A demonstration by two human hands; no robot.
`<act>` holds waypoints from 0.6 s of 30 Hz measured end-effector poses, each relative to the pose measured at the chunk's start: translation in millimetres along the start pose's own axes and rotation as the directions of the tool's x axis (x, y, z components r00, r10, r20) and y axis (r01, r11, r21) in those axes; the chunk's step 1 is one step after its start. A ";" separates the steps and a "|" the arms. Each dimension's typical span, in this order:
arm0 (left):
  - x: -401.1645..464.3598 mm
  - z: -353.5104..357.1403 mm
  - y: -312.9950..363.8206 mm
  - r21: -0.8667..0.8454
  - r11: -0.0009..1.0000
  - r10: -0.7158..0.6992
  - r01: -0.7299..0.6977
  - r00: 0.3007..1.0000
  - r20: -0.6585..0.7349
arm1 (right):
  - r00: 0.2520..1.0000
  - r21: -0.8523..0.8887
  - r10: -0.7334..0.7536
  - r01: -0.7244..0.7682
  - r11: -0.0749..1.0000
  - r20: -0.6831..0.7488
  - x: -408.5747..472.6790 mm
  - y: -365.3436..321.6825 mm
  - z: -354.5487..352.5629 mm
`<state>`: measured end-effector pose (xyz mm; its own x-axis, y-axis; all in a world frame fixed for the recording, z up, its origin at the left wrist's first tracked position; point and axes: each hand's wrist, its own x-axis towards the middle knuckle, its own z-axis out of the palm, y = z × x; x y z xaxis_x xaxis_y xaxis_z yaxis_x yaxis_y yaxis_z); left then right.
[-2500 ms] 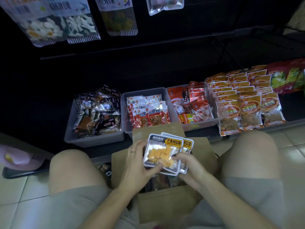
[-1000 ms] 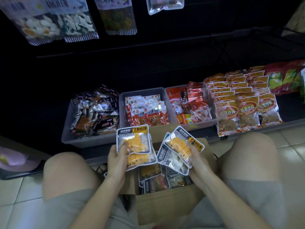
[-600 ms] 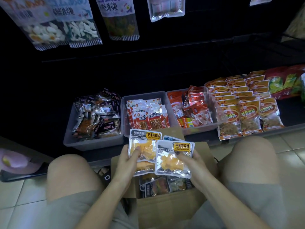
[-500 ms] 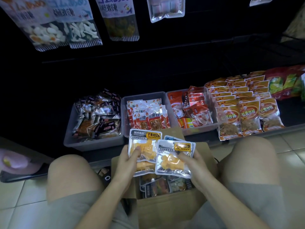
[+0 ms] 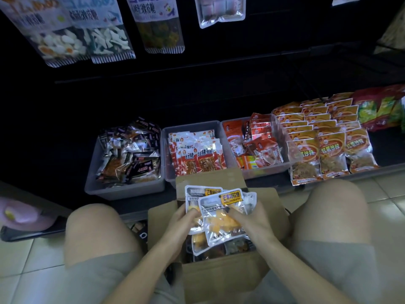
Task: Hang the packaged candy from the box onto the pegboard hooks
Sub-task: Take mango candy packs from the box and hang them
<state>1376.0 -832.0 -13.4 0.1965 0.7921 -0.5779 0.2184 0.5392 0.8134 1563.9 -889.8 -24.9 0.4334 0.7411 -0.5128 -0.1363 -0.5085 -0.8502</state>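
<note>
I see both hands working over the open cardboard box [image 5: 221, 279] that sits on the floor between the person's knees. The left hand [image 5: 179, 227] has its fingers curled around the left edge of a rear candy pack [image 5: 195, 195], a clear pouch with a yellow label and orange pieces inside. The right hand [image 5: 252, 220] grips the front candy pack [image 5: 221, 213], thumb pressed on its face and fingers wrapped behind the right side, so this pack overlaps the rear one and lies tilted slightly to the right. Both packs are held just above the box opening, and more pouches [image 5: 219, 249] lie inside the box beneath them, too dim for me to tell apart. Beyond the box, on the low shelf, three grey bins [image 5: 122, 189] stand side by side holding dark, red-and-white and red snack packets, and rows of orange packets [image 5: 328, 137] lie to their right. Up on the dark pegboard [image 5: 241, 51], several candy bags [image 5: 87, 29] hang along the top edge of the view. A pink object [image 5: 19, 213] rests at the far left near the floor tiles.
</note>
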 end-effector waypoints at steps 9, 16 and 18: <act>1.4 8.8 -7.1 -0.018 0.992 0.129 -0.128 0.989 0.075 | 0.996 -0.096 -0.094 0.093 0.991 -0.009 -6.6 0.0 13.7; 7.3 -6.5 20.6 -0.105 0.988 0.117 -0.116 0.993 0.010 | 0.993 0.126 0.030 -0.015 0.992 -0.115 7.9 -28.1 -11.7; 10.7 -11.5 36.7 -0.147 0.984 0.110 -0.106 0.994 0.023 | 0.989 0.216 0.027 0.006 0.976 -0.146 9.9 -40.4 -21.0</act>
<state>1375.2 -800.5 11.1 0.2409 0.8400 -0.4862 0.0538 0.4886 0.8708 1592.4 -871.2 6.9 0.5555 0.6551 -0.5122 -0.3232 -0.3974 -0.8588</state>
